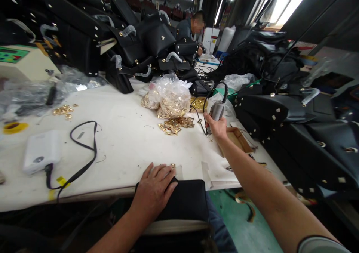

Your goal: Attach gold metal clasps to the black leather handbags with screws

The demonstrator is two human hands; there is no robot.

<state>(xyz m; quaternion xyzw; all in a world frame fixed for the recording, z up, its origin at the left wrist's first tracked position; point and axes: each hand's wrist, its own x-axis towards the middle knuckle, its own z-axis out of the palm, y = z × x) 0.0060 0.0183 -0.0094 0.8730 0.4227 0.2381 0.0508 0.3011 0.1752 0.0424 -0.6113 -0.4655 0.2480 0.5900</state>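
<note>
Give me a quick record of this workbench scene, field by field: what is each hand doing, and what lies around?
left hand: flat on a black leather piece at the table edge
right hand: gripping a grey corded tool
hardware: gold metal fittings loose beside a clear bag of fittings
table: white, with a white box and black cable
surroundings: black handbags piled behind; another person beyond

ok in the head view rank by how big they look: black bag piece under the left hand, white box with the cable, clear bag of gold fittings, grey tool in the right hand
Largest to smallest, as they look:
1. black bag piece, though it is nearest the camera
2. clear bag of gold fittings
3. white box, close to the clear bag, so unsure
4. grey tool
</note>
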